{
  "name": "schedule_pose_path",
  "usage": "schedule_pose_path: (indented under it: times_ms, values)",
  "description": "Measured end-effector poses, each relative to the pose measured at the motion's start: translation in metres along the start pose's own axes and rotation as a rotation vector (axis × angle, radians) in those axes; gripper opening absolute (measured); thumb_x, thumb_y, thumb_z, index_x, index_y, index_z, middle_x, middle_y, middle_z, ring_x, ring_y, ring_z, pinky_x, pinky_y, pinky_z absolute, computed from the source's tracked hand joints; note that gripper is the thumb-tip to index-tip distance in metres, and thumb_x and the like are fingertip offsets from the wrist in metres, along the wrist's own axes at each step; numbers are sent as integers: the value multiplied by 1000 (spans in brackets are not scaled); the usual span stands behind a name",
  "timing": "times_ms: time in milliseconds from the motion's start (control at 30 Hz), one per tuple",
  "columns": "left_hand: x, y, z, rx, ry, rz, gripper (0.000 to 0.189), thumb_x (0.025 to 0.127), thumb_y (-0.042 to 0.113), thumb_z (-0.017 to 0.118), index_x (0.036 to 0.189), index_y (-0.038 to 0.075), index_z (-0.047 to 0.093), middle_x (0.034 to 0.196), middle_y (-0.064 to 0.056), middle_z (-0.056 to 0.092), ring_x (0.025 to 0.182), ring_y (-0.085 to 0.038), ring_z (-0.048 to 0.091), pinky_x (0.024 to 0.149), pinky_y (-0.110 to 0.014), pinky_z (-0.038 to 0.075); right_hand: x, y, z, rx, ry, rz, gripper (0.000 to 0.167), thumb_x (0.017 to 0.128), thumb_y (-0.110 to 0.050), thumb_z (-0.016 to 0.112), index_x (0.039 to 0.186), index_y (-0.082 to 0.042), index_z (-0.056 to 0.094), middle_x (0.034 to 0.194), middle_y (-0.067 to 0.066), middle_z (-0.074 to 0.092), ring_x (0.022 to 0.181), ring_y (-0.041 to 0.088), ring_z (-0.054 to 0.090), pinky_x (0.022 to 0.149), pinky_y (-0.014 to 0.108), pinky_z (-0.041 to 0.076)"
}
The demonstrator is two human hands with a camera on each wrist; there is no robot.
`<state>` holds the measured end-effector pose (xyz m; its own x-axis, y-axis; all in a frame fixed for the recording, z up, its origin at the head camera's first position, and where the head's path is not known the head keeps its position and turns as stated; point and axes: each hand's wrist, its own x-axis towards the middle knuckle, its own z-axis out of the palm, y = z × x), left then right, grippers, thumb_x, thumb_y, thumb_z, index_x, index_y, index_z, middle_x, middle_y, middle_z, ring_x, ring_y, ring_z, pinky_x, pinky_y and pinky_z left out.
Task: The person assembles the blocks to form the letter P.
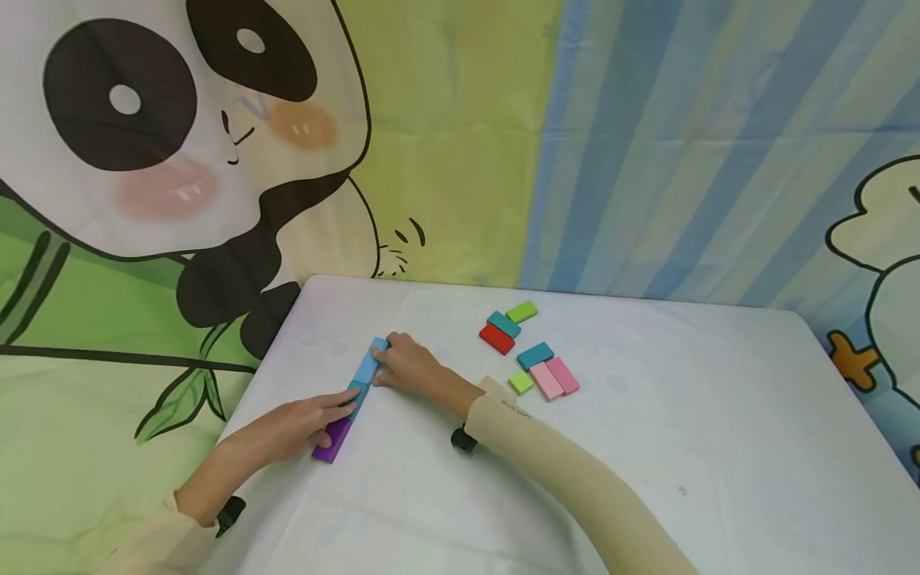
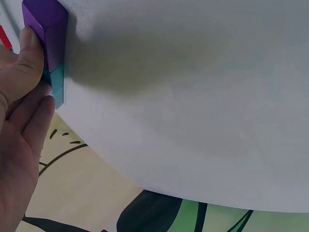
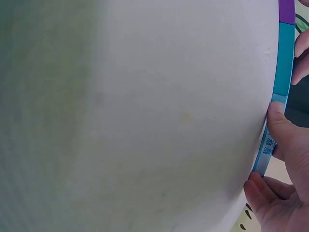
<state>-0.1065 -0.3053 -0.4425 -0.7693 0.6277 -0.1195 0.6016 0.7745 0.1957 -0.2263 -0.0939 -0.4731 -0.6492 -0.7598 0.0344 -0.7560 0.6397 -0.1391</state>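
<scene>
A purple block (image 1: 331, 447), a teal block (image 3: 284, 58) and a light blue block (image 1: 365, 369) stand end to end in a row by the table's left side. My left hand (image 1: 291, 427) rests at the near part of the row. Its thumb touches the purple block and its fairly straight fingers lie against the teal one. At the far part, my right hand (image 1: 413, 367) pinches the light blue block, thumb near its teal end and fingertips at its far end. Printed characters show on the light blue block in the right wrist view.
Right of my right hand, a loose group lies on the white table (image 1: 647, 447): a red block (image 1: 497, 339), teal blocks (image 1: 535, 356), green blocks (image 1: 521, 311) and pink blocks (image 1: 563, 375). A beige block (image 1: 497, 389) is partly behind my right sleeve. A printed curtain (image 1: 460, 160) hangs behind.
</scene>
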Motion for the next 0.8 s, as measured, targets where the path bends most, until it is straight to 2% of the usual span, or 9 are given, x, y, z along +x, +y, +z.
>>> schedule_pose_path:
  times_ms: [167, 300, 367, 467, 600, 667, 800]
  values:
    - [3, -2, -1, -25, -9, -2, 67, 84, 7, 73, 142, -2, 41, 149, -20, 40, 129, -37, 50, 96, -45, 52, 3, 2, 1, -12, 15, -9, 55, 91, -47, 62, 138, -18, 55, 129, 12, 61, 114, 20, 59, 94, 27, 53]
    - [12, -4, -7, -36, -81, -31, 81, 84, 10, 74, 149, -5, 27, 153, -22, 29, 133, -36, 43, 102, -46, 48, 6, 7, -6, 88, -11, 22, 43, 95, -31, 62, 136, -18, 56, 131, 10, 62, 119, 19, 59, 99, 27, 51]
    - [18, -4, -11, -30, -129, -49, 86, 83, 12, 74, 150, -5, 23, 156, -21, 24, 132, -34, 41, 100, -44, 49, 7, 10, -11, 142, -36, 42, 40, 97, -21, 59, 136, -16, 56, 133, 8, 62, 123, 19, 58, 103, 28, 49]
    - [27, -2, -16, -18, -202, -91, 91, 80, 16, 77, 151, -4, 23, 158, -19, 21, 133, -33, 37, 99, -43, 49, 8, 13, -17, 207, -78, 76, 40, 99, -11, 53, 139, -11, 52, 138, 6, 59, 129, 19, 55, 108, 29, 45]
    - [36, 1, -20, -13, -266, -151, 98, 75, 19, 82, 150, -4, 25, 157, -19, 20, 137, -35, 33, 103, -46, 47, 9, 17, -15, 262, -112, 111, 43, 101, -9, 48, 144, -8, 45, 145, 5, 53, 134, 19, 50, 113, 31, 40]
    - [41, 2, -20, -3, -283, -171, 101, 72, 21, 85, 149, -4, 26, 155, -19, 22, 138, -35, 33, 104, -46, 47, 8, 19, -13, 281, -119, 115, 44, 102, -9, 46, 146, -9, 43, 146, 5, 51, 136, 18, 48, 114, 30, 39]
    - [47, 1, -19, 54, -284, -150, 103, 66, 25, 89, 145, -6, 31, 149, -19, 28, 132, -31, 39, 103, -43, 48, 0, 24, -25, 290, -150, 108, 47, 102, -9, 45, 149, -12, 38, 148, 4, 50, 136, 18, 47, 113, 30, 40]
